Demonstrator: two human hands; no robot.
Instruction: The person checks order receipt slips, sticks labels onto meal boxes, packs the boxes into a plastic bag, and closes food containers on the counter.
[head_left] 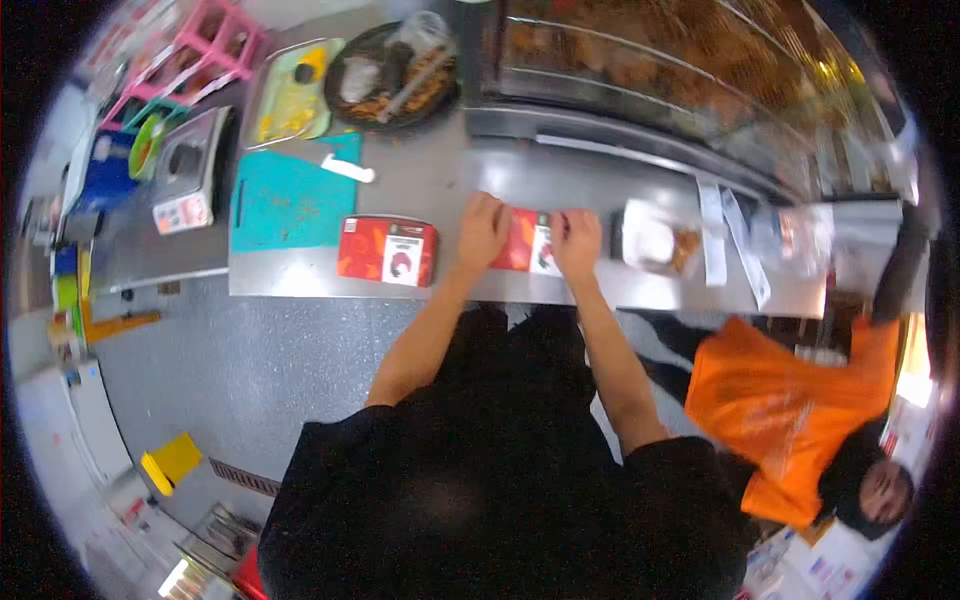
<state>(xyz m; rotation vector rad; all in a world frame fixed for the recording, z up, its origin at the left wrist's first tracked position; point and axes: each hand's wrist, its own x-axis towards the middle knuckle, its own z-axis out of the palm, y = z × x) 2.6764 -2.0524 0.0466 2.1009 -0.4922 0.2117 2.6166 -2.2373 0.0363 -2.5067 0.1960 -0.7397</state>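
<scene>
My left hand (484, 235) is closed on the left end of a red printed carton (520, 240) with a white label panel. At its right end, my right hand (577, 243) has its fingers curled over the edge. The carton lies on the steel counter near the front edge, partly covered by both hands. Left of it sits a second red carton (360, 250), also with a white label. To the right is a white tray (652, 240) with a white cup and brown food in it.
A turquoise cutting board (290, 205) lies at the left, below a large dark pan (345, 110) of food. Paper strips (713, 235) lie to the right. A glass display case (620, 60) stands behind the counter. A person in an orange shirt (780, 400) is at my right.
</scene>
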